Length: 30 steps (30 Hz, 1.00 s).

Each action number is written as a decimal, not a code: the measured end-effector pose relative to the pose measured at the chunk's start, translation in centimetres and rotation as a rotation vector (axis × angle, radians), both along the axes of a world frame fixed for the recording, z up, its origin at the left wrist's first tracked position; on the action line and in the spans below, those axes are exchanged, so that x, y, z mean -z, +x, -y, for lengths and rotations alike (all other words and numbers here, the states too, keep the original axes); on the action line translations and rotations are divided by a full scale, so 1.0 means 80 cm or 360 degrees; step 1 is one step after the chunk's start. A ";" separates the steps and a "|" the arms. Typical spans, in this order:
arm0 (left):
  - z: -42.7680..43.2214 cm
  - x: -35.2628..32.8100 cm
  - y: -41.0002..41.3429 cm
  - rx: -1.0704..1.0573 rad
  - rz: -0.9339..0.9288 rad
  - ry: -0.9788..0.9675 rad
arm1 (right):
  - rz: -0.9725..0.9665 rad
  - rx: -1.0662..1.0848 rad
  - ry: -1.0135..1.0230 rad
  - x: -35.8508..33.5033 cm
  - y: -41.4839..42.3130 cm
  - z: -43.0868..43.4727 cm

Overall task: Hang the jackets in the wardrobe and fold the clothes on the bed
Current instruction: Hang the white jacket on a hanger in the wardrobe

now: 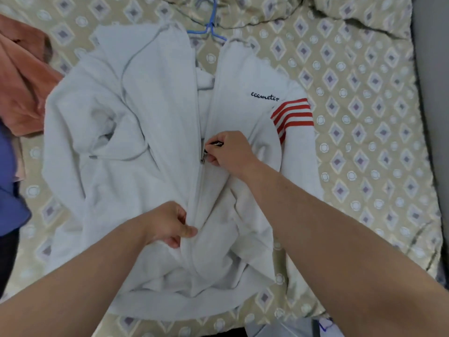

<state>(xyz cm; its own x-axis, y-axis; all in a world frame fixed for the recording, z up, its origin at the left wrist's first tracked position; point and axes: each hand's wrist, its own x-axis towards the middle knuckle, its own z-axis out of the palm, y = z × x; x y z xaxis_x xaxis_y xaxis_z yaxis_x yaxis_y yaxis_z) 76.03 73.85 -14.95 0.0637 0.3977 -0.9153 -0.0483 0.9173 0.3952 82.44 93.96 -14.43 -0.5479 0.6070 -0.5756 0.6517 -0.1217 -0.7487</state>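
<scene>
Across the middle of the bed (364,122) a white zip-up jacket (158,113) lies spread front-up, collar towards the far side and hem towards the person. Both bare forearms reach in from the near edge and converge on its centre line. The right hand (230,153) sits about halfway up the front, wrist bent inward and knuckles up, its fingers (227,138) curled and pinching the dark zip pull (203,155). Below that point the zip looks closed; above it the two front panels fall apart in a narrow V. The left hand (167,223) is lower down, close to the hem and just left of the zip line, fingers curled under and thumb (189,231) pressed on top, gripping a fold of the white fabric. The jacket's near hem is rumpled and lies close to the near edge of the bed. Its left side is bunched in folds, while the sleeve with the red stripes (291,115) lies flat on the right, beside the dark lettering (264,96) on the chest. A blue hanger (211,29) rests on the sheet just beyond the collar, its lower part hidden under the jacket. To the left, a salmon-coloured garment (21,81) touches or slightly overlaps the jacket's shoulder, with a blue garment (9,178) below it at the picture's edge. On the right the patterned sheet lies bare out to a grey strip (432,93) along the bed's side, and a crumpled cover (352,13) is heaped at the far right corner.
</scene>
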 end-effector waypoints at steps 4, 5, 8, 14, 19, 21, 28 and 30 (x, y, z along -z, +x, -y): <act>0.015 -0.001 0.010 -0.0013 -0.0025 -0.0027 | -0.0011 0.0045 -0.0003 -0.002 -0.008 -0.008; 0.013 -0.004 0.009 0.0001 -0.0024 -0.0032 | -0.0012 0.0067 0.0004 -0.002 -0.009 -0.009; -0.007 -0.017 -0.004 0.0040 -0.0158 -0.0009 | 0.0009 0.0108 -0.0035 -0.003 -0.010 -0.008; -0.083 -0.015 -0.044 -0.0206 -0.1374 0.0399 | 0.0013 0.0028 0.0082 -0.002 -0.011 -0.007; -0.100 0.007 -0.038 -0.0058 -0.1300 0.0412 | 0.0007 0.0063 0.0021 0.003 -0.012 -0.009; -0.099 0.017 -0.037 -0.0014 -0.1296 0.0376 | 0.0025 -0.0012 0.0021 0.005 -0.014 -0.011; -0.092 0.019 -0.031 0.0325 -0.1054 0.0240 | 0.0062 -0.0068 0.0017 0.005 -0.018 -0.020; -0.078 0.017 -0.023 0.0506 -0.0908 0.0172 | 0.0037 -0.0042 0.0063 0.004 -0.019 -0.026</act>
